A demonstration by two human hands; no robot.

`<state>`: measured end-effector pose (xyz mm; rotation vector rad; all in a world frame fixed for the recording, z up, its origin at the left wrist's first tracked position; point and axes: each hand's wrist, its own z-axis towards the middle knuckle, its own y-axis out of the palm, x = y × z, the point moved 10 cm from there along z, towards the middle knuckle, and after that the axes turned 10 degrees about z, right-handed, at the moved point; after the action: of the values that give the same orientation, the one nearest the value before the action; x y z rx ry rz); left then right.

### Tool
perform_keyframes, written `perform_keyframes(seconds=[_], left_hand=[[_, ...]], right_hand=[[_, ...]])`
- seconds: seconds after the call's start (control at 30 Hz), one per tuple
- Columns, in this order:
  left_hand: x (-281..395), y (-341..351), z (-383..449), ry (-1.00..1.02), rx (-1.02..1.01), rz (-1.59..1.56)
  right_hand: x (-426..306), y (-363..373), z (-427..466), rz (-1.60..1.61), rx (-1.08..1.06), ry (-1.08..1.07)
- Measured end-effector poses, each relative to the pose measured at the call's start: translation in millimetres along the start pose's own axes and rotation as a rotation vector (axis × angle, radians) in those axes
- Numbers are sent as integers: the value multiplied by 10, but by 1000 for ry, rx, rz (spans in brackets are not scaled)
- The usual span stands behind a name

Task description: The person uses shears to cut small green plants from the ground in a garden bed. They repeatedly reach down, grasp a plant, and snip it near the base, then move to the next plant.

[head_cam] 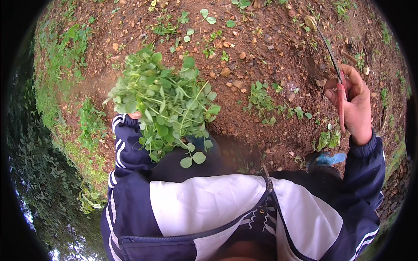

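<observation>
A large bunch of leafy green shoots [169,101], much like pea shoots, is held up on the left in my left hand [134,115]. The leaves cover nearly all of that hand; only a bit of skin shows by the cuff. On the right, my right hand [354,98] grips a red-handled cutting tool [341,101], probably scissors. Its long, narrow dark blade points up and away from me, over the soil. Low plants with similar leaves [260,98] grow from the ground between my hands.
Reddish-brown soil [241,70] with many small stones spreads before me. Seedlings [208,17] and weeds dot it, thicker in the green strip [65,58] at left. Dark foliage [36,169] borders the far left. Blue material [329,158] shows near my right sleeve.
</observation>
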<state>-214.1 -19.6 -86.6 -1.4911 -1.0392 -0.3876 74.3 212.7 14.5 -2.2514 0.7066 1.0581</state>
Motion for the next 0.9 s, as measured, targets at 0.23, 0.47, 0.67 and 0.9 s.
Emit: perform_keyframes(seconds=[0.23, 0.47, 0.67, 0.9], left_hand=[[447, 1066, 334, 196, -155, -58], [324, 1199, 277, -45, -132, 169], [418, 852, 136, -36, -171, -154], [394, 179, -264, 10, -101, 23]], right_hand=[[101, -47, -67, 128, -31, -90], [50, -7, -89, 66, -6, -62], [66, -11, -86, 60, -32, -47], [72, -150, -80, 47, -74, -61]])
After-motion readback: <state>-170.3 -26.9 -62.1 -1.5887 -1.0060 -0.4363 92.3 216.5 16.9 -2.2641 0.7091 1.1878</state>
